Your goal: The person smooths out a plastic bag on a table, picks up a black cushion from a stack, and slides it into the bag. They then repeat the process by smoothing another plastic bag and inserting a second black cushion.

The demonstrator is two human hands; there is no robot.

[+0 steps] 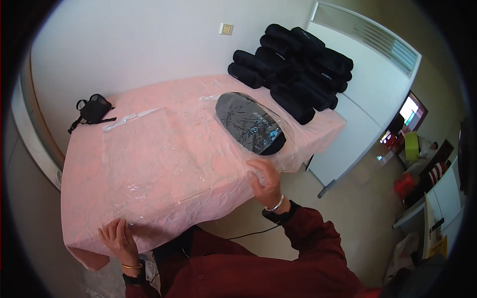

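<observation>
Plastic bag (154, 154) lies flat on the pink-covered bench (82, 184), black rolls (298, 67) piled far right (a wrapped gray cushion (243, 121) before them). The right hand (268, 185) curves near the cushion, fingers open; whether the left hand's (120, 241) fingers, at the near edge, grip anything, I can't tell.
</observation>
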